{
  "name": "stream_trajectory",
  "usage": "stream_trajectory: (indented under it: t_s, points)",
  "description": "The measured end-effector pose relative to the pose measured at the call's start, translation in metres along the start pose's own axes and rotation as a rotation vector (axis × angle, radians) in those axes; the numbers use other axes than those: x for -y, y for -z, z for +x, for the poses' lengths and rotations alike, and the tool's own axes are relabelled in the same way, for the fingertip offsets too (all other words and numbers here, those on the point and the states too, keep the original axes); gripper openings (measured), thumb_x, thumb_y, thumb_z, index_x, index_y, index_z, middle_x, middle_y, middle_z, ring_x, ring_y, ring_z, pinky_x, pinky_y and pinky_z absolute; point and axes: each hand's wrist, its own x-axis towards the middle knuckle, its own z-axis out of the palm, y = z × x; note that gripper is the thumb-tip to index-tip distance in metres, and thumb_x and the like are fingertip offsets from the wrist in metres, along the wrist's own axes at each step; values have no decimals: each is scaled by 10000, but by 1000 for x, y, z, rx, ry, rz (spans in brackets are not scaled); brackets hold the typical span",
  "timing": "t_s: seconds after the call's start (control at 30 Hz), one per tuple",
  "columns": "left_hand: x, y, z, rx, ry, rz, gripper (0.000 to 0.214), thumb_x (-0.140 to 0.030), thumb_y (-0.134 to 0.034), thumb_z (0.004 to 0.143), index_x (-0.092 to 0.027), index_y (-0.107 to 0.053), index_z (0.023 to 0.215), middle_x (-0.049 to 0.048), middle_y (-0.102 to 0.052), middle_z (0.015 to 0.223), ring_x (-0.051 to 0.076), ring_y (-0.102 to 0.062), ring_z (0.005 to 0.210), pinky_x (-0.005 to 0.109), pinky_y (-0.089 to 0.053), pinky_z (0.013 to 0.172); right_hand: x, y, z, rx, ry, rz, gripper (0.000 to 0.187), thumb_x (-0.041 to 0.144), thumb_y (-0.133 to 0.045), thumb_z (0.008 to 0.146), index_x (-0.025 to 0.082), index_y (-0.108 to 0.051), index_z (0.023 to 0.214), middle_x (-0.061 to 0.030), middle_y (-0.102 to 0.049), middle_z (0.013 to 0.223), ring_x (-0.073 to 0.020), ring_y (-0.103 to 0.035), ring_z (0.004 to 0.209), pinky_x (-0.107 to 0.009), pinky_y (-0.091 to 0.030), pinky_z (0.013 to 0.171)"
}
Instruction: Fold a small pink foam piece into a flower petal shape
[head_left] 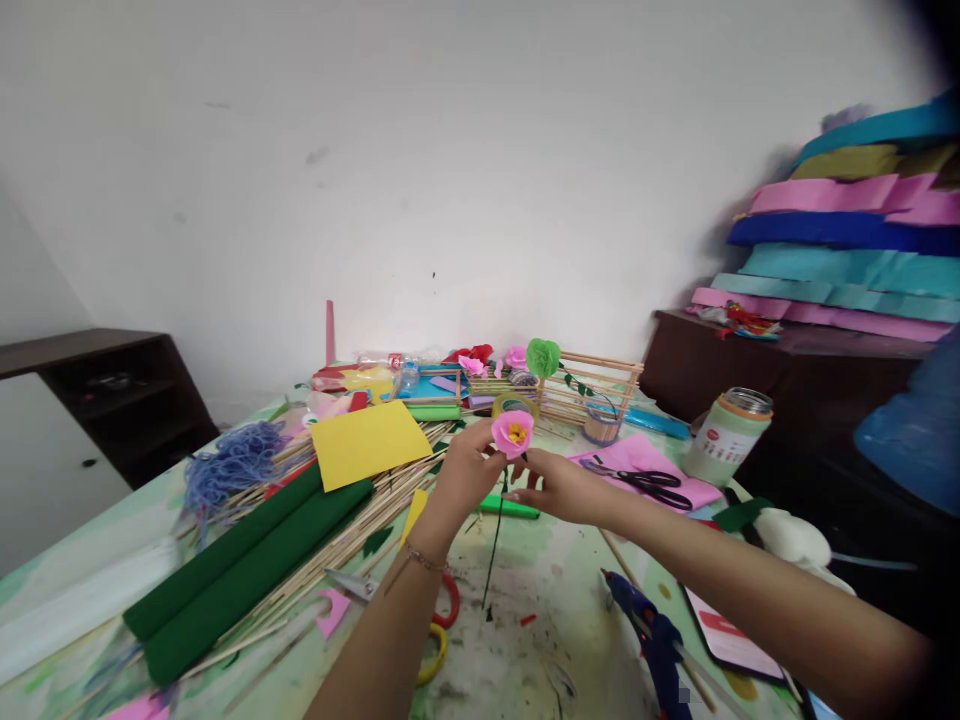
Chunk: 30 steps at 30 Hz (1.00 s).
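To the right of the flat, rectangular yellow sheet [371, 445], the person's left hand [474, 468] is holding a round pink paper flower with a yellow centre [513, 435], its thumb and fingers closing narrowly just under the petals. The flower is facing the head camera, and its thin, dark green stem [495, 550] is slanting down to a point lower than the sheet. The right hand [559, 487], farther right of the sheet, is curling its fingers close beside the stem with a narrow gap showing; whether they are gripping it, I cannot tell. Just below the sheet, two long, dark green rolls [255, 580] are lying alongside a bundle of thin, pale wooden sticks [337, 545]. Left of the sheet, a tangled heap of blue-violet yarn [232, 465] is resting near its edge. Well to the right of the sheet, black-handled scissors [652, 485] are lying on crumpled pink paper [694, 490], while a dark blue glue gun [651, 630] is lying lower down. Beyond the sheet and to its right, a ruffled green paper flower [543, 357] is standing out against a pale wooden stick frame [600, 385].
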Motion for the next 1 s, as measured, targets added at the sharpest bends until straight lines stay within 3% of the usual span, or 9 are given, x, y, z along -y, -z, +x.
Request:
stream_trajectory:
  t_s: [0.07,0.17,0.3,0.4,0.57,0.7,0.83,1.0]
  points:
    - [-1,-2,-1,3,-17,-35,167,-66,-631,757,-197,-729,795,47,-732,950,178,-671,852,244,-538,666,1,-6,14,-7,12,25,167,332,-637,833,174,-658,881,-40,-681,778,-164,-618,638,-271,-478,569]
    - [1,-5,-2,-9,-32,-66,111,-141,-645,796,-190,-733,844,72,-711,1014,181,-666,894,237,-543,659,0,-7,25,-49,23,67,151,274,-567,879,171,-628,787,2,-631,641,-141,-599,582,-240,-438,533]
    - [7,-3,-1,-13,-21,-60,364,-228,-657,821,-212,-656,1185,100,-646,1176,196,-640,981,279,-559,718,-18,9,29,-130,-31,78,246,276,-599,884,155,-617,671,20,-607,580,-115,-586,541,-228,-439,519]
    - [13,8,2,-27,63,-27,505,-275,-670,817,-223,-565,1308,98,-630,1208,188,-643,959,293,-561,731,-57,38,28,-280,-156,51,260,349,-596,923,130,-630,787,23,-624,675,-96,-593,578,-245,-504,569]
    - [20,33,7,-156,197,4,371,-398,-646,826,-200,-655,1140,66,-666,1068,166,-655,849,281,-550,712,-132,107,10,-721,-415,-72,269,368,-573,941,136,-628,1066,-46,-661,1024,-176,-655,873,-360,-560,770]
    - [21,44,8,-234,306,46,381,-485,-663,784,-191,-692,1024,49,-682,960,160,-646,765,275,-541,689,-161,142,4,-944,-481,-153,272,360,-568,944,152,-621,1111,-73,-648,1127,-200,-640,995,-419,-537,870]
    - [23,47,8,-234,359,78,386,-515,-659,769,-202,-702,989,35,-691,901,157,-645,718,276,-537,693,-171,151,24,-972,-428,-191,271,357,-567,945,153,-622,1115,-70,-650,1126,-198,-644,985,-411,-544,862]
    - [29,49,7,-230,367,96,349,-512,-650,768,-208,-707,928,29,-703,826,177,-676,738,275,-538,706,-177,149,45,-894,-393,-260,282,342,-579,940,151,-607,1145,-75,-643,1139,-198,-645,983,-413,-549,852]
